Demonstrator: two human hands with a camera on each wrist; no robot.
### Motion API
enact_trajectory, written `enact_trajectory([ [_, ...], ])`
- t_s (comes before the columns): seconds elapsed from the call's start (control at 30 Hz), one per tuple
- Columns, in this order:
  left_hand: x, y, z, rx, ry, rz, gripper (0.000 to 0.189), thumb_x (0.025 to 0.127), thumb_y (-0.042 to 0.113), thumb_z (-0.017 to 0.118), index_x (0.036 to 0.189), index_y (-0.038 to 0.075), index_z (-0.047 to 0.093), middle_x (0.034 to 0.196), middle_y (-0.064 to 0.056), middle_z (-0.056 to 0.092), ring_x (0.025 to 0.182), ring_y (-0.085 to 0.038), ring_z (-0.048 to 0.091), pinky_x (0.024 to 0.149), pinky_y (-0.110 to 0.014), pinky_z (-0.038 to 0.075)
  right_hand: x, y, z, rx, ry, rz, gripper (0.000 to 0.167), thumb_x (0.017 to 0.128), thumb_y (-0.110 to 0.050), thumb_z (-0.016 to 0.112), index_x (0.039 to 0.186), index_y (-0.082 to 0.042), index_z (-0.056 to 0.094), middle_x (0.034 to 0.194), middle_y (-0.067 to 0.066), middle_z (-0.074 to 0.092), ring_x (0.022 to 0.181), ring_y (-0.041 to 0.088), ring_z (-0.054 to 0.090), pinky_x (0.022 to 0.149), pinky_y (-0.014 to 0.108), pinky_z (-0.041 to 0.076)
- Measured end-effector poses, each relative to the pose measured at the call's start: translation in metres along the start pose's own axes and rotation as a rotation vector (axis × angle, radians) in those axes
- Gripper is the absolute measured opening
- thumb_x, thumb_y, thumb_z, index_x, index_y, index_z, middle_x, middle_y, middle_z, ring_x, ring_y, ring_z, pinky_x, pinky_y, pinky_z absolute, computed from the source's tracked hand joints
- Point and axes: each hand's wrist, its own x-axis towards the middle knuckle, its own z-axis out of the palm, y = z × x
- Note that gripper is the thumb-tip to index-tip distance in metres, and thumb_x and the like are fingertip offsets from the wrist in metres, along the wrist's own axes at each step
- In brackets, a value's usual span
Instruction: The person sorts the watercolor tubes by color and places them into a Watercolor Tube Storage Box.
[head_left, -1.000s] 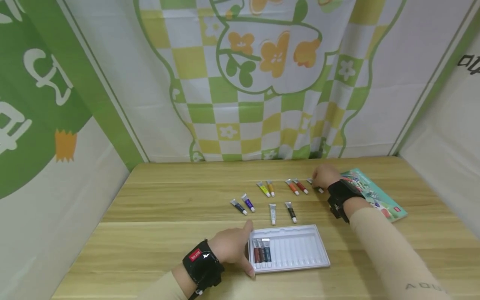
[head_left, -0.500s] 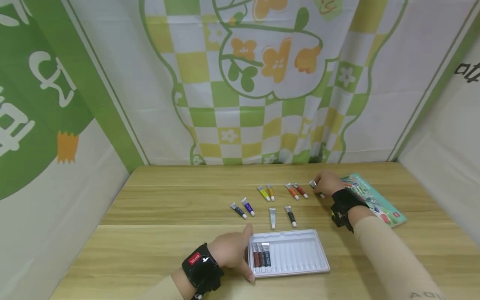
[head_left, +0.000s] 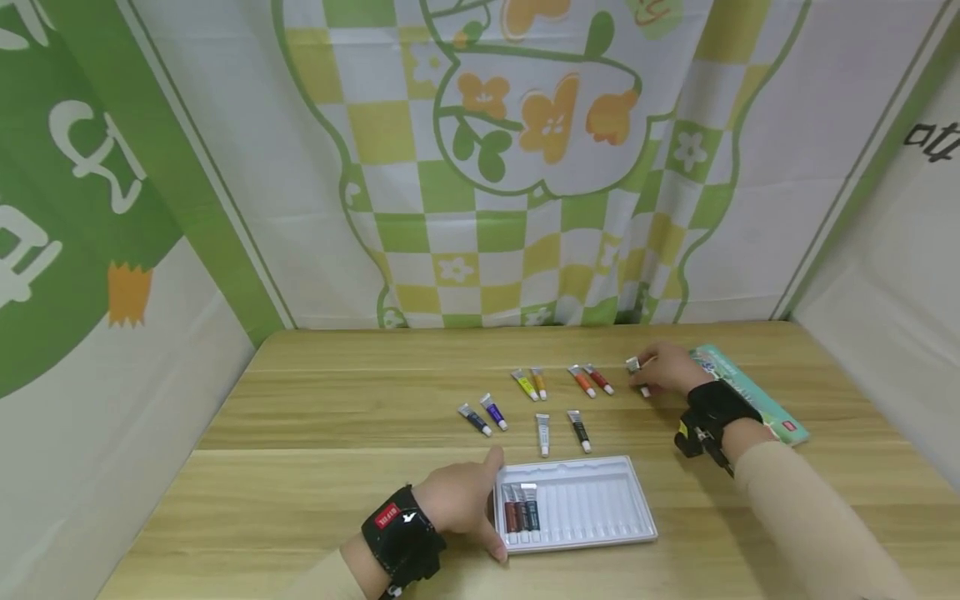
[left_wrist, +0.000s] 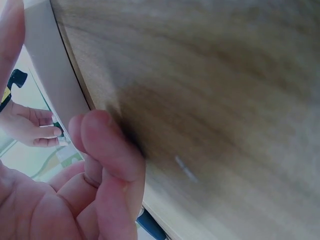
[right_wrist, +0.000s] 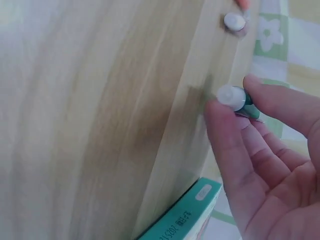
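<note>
My right hand point(head_left: 667, 368) pinches a small green paint tube point(right_wrist: 248, 108) with a white cap point(right_wrist: 231, 97) between thumb and fingertips, low over the table at the back right. In the head view, my left hand point(head_left: 459, 502) holds the left end of a white plastic tray point(head_left: 596, 510), thumb and forefinger at its corners. The left wrist view has its other fingers point(left_wrist: 107, 145) curled beside the tray's wall point(left_wrist: 56, 55). Three paint tubes point(head_left: 522, 510), brown and dark, lie side by side in the tray's left slots.
Behind the tray lie loose paint tubes: white point(head_left: 543, 435), black point(head_left: 579, 431), purple point(head_left: 493, 412), dark blue point(head_left: 475, 419), yellow point(head_left: 525, 384), ochre point(head_left: 538, 382), orange point(head_left: 581, 380) and red point(head_left: 598, 379). A teal box point(head_left: 757, 400) lies at the right. A patterned curtain point(head_left: 502, 233) hangs behind the table.
My right hand has picked at the green tube and shifted slightly right with it, the wrist turning and covering more of the teal box. The left hand stays at the tray.
</note>
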Motion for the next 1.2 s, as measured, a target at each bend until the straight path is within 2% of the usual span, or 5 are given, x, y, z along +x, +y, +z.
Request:
enact_trajectory([
  [0.2, 0.0, 0.0, -0.001, 0.003, -0.004, -0.012, 0.107, 0.054, 0.042, 0.1, 0.135, 0.006, 0.042, 0.103, -0.015, 0.07, 0.083, -0.023, 0.066, 0.069, -0.035, 0.053, -0.01, -0.005, 0.002, 0.118, -0.023, 0.041, 0.058, 0.095, -0.007, 0.07, 0.14, 0.019, 0.044, 0.097, 0.016, 0.073, 0.065, 0.01, 0.068, 0.063, 0.026, 0.057],
  [0.5, 0.001, -0.001, 0.001, 0.004, -0.007, -0.011, 0.108, 0.053, 0.042, 0.1, 0.136, 0.005, 0.041, 0.103, -0.015, 0.07, 0.082, -0.023, 0.066, 0.069, -0.034, 0.052, -0.028, -0.009, 0.014, 0.364, -0.088, 0.072, 0.06, 0.097, -0.005, 0.067, 0.146, 0.016, 0.038, 0.091, 0.008, 0.065, 0.07, 0.011, 0.065, 0.066, 0.028, 0.059],
  [0.73, 0.0, 0.0, -0.001, -0.009, -0.004, -0.017, 0.103, 0.054, 0.041, 0.101, 0.132, 0.008, 0.043, 0.098, -0.012, 0.069, 0.078, -0.019, 0.063, 0.068, -0.035, 0.051, -0.043, -0.014, 0.023, 0.389, -0.152, 0.033, 0.06, 0.098, -0.012, 0.068, 0.146, 0.012, 0.039, 0.088, 0.007, 0.059, 0.072, 0.013, 0.061, 0.067, 0.026, 0.059],
  [1.0, 0.0, 0.001, -0.001, -0.003, -0.008, -0.02, 0.106, 0.054, 0.042, 0.1, 0.135, 0.007, 0.042, 0.1, -0.013, 0.069, 0.081, -0.021, 0.064, 0.07, -0.035, 0.052, -0.059, -0.021, 0.031, 0.529, -0.224, 0.005, 0.043, 0.104, -0.012, 0.058, 0.136, 0.012, 0.045, 0.092, 0.007, 0.065, 0.079, 0.014, 0.065, 0.071, 0.028, 0.059],
  [1.2, 0.0, 0.001, -0.001, -0.007, -0.01, -0.023, 0.108, 0.054, 0.041, 0.101, 0.137, 0.006, 0.041, 0.103, -0.015, 0.07, 0.082, -0.022, 0.065, 0.07, -0.035, 0.053, -0.069, -0.028, 0.038, 0.639, -0.257, 0.056, 0.021, 0.108, -0.015, 0.051, 0.121, 0.001, 0.054, 0.088, 0.004, 0.062, 0.075, 0.012, 0.062, 0.072, 0.028, 0.059],
])
